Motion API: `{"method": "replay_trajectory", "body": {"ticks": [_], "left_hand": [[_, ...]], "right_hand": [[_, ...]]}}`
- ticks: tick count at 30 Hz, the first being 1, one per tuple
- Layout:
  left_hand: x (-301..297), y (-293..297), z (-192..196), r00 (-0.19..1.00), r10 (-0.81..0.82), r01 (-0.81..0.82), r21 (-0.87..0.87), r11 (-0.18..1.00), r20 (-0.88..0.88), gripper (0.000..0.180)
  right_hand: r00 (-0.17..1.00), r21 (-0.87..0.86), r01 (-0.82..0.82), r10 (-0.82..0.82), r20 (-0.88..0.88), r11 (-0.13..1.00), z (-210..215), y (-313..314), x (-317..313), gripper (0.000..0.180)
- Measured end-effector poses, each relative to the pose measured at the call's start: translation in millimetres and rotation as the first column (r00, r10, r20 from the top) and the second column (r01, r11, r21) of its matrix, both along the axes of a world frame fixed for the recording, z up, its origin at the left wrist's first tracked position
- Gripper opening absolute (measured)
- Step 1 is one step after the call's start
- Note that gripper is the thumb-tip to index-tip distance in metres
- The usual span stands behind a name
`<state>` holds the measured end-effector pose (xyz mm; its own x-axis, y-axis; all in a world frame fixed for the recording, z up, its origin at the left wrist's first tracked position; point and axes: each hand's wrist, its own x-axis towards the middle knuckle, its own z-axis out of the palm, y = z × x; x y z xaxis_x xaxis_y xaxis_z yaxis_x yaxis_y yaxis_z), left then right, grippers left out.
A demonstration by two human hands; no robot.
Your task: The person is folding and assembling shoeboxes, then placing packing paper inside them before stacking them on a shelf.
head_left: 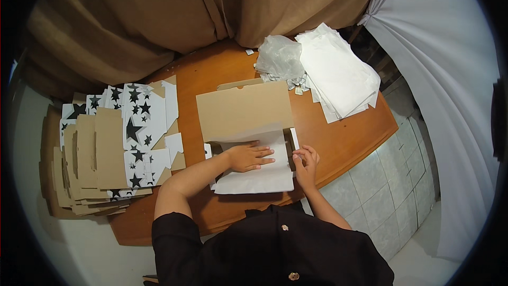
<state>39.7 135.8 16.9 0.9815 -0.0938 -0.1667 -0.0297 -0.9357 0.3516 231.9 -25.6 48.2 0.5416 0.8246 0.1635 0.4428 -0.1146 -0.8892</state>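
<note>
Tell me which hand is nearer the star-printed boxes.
Left. The left hand lies on the paper, right of those boxes; the right hand is farther right, at the right side of the open box.

No wording or number is legible across the desk (349,140); black stars (133,130), large and small, mark the white-faced cardboard (110,148) pieces.

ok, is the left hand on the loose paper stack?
No, the left hand rests palm down on a white sheet at the open cardboard box.

The box lid (244,107) is tan, the paper (264,181) white, the cartons (127,137) black-starred white.
</note>
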Motion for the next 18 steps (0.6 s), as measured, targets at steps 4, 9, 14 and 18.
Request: {"method": "replay_trajectory", "body": {"ticks": [4, 9, 14, 18], "left_hand": [[2, 2, -14, 0.988, 0.002, -0.011, -0.058, 0.998, -0.156, 0.047], [11, 0, 12, 0.986, 0.04, -0.06, -0.118, 0.991, -0.161, 0.045], [14, -10, 52, 0.823, 0.224, -0.422, -0.296, 0.857, -0.522, 0.044], [-11, -27, 12, 0.878, 0.279, -0.384, -0.224, 0.896, -0.389, 0.044]], "right_hand": [[0.996, 0.022, -0.009, 0.011, -0.09, 1.0, -4, 2, 2, 0.011], [0.98, 0.093, 0.071, -0.053, -0.191, 0.993, -7, 7, 12, 0.014], [0.979, 0.046, 0.149, -0.141, -0.145, 0.988, -18, 38, 50, 0.016], [0.996, 0.031, 0.012, -0.009, -0.091, 0.999, -63, 90, 84, 0.021]]}}
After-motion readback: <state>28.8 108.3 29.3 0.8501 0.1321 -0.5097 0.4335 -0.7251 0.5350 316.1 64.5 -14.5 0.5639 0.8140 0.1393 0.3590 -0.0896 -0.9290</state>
